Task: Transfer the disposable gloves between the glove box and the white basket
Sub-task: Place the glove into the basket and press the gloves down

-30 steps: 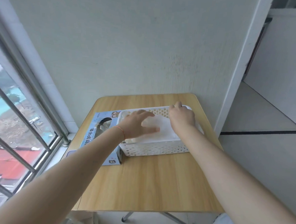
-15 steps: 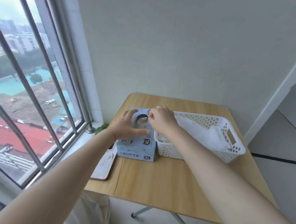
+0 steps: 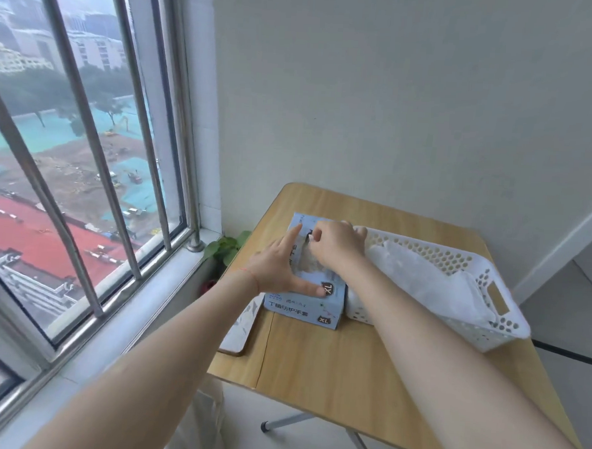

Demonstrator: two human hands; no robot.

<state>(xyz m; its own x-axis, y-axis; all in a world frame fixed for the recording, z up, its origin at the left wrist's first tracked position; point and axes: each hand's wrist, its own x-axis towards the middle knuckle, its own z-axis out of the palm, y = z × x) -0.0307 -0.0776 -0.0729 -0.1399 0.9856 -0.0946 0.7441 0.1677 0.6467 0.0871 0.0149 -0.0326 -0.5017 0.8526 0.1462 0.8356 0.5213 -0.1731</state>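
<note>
A wooden desk (image 3: 332, 363) stands in a corner beside a barred window (image 3: 86, 144). The left hand (image 3: 278, 268) presses flat, fingers released, on the glove box (image 3: 306, 302); the right hand (image 3: 338, 247) pinches gloves (image 3: 308, 262) at its opening. The white basket (image 3: 489, 313) sits just right of both, holding more. Since half a second ago, the hands barely moved; the view shifted left.

table: light wooden folding table (image 3: 331, 370) with a seam down its top and metal legs below
tray: flat white rounded tray (image 3: 239, 327) lying on the table's left edge
plant: small green leafy plant (image 3: 225, 248) between the table and the sill
window: large window with slanted grey metal bars (image 3: 85, 165), left of the table
wall: plain pale wall (image 3: 397, 102) behind the table
</note>
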